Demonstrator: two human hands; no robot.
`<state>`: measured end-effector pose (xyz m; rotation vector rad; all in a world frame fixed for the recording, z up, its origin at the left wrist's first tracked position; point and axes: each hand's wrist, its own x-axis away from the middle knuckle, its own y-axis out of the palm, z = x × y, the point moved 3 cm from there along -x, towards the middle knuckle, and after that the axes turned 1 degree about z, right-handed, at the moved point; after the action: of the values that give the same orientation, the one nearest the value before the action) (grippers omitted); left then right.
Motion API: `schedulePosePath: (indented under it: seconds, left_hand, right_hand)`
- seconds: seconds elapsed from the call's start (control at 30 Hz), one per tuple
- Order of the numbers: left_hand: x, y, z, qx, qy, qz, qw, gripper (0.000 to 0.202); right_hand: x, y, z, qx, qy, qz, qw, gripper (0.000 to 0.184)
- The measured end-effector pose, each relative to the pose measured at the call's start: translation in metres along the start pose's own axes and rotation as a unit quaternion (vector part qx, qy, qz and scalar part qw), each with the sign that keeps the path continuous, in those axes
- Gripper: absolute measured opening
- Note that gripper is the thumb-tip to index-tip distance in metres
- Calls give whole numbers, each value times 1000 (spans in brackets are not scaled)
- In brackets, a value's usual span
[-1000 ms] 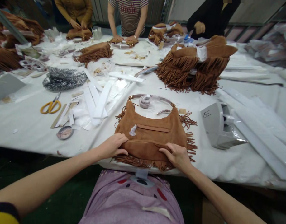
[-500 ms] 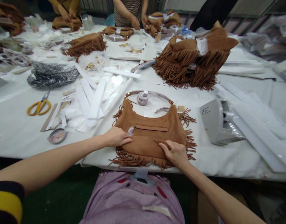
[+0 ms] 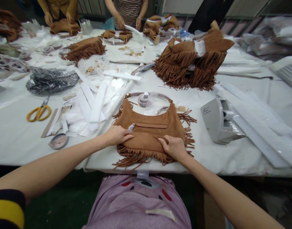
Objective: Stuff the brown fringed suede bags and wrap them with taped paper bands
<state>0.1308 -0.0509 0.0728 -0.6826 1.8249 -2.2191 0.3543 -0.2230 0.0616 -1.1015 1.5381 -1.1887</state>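
A brown suede handbag (image 3: 150, 118) with fringe along its sides and bottom lies flat at the table's front edge, its handle pointing away from me. My left hand (image 3: 117, 135) grips the bag's lower left, thumb on top, just below the wrapped zipper pull (image 3: 131, 127). On the lower right, my right hand (image 3: 174, 147) pinches a fold of the suede between thumb and fingers. A coiled, wrapped strap (image 3: 143, 99) rests inside the handle's loop.
Yellow-handled scissors (image 3: 39, 113), a tape roll (image 3: 59, 141) and white strips (image 3: 98, 101) lie to the left. A grey tape dispenser (image 3: 214, 121) stands right. Beyond are stacked fringed bags (image 3: 191, 63). Co-workers' hands (image 3: 121, 23) work across the table (image 3: 184, 105).
Both my hands keep their hold, and the bag sits slightly higher and further left in view. Across the table, a co-worker in stripes now handles a white strip.
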Motion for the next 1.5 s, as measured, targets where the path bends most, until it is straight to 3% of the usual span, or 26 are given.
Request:
schedulePosePath:
  seconds: [0.17, 0.33, 0.43, 0.53, 0.63, 0.73, 0.9, 1.0, 1.07, 1.17, 1.23, 1.37, 1.5]
  left_hand:
    - [-10, -2, -17, 20, -24, -17, 999, 53]
    - [-14, 2, -15, 14, -36, -48, 998, 54]
    - [-12, 2, -9, 5, -34, -45, 998, 52]
    - [-12, 1, -5, -20, -26, -42, 999, 53]
    - [-14, 1, -5, -27, -25, -43, 998, 53]
    - [-16, 1, -11, 3, -31, -50, 998, 51]
    - [-16, -12, -14, 56, -36, -46, 997, 42]
    - [-12, -29, 10, 4, 19, 56, 998, 26]
    - [-10, -34, 36, -21, 119, 111, 986, 19]
    - [-10, -25, 64, -18, 263, 122, 957, 20]
    - [-14, -12, 65, -24, 288, 118, 950, 20]
    - [-24, 12, 49, -29, 273, 105, 956, 24]
    - [-30, 15, 42, -4, 286, 96, 953, 23]
  right_hand:
    - [-23, 1, -7, 37, 41, -55, 997, 44]
    - [-27, -6, -16, 94, 77, -120, 985, 43]
    - [-31, -16, -29, 112, 16, -85, 990, 27]
    - [-38, -20, -46, 59, -54, -28, 996, 18]
    - [-44, -12, -58, 14, -24, 3, 1000, 32]
    - [-46, 2, -66, 31, -28, 5, 999, 47]
    - [-47, 12, -67, 45, -62, 2, 997, 45]
    - [-48, 13, -66, 49, -61, 5, 997, 44]
    - [-49, 14, -67, 57, -57, 2, 997, 38]
    - [-49, 15, -67, 64, -55, -10, 996, 22]
    - [-49, 15, -65, 55, -57, -14, 997, 20]
    - [-45, 12, -61, 21, -96, -14, 995, 22]
    - [-44, 12, -60, 20, -91, 3, 996, 20]
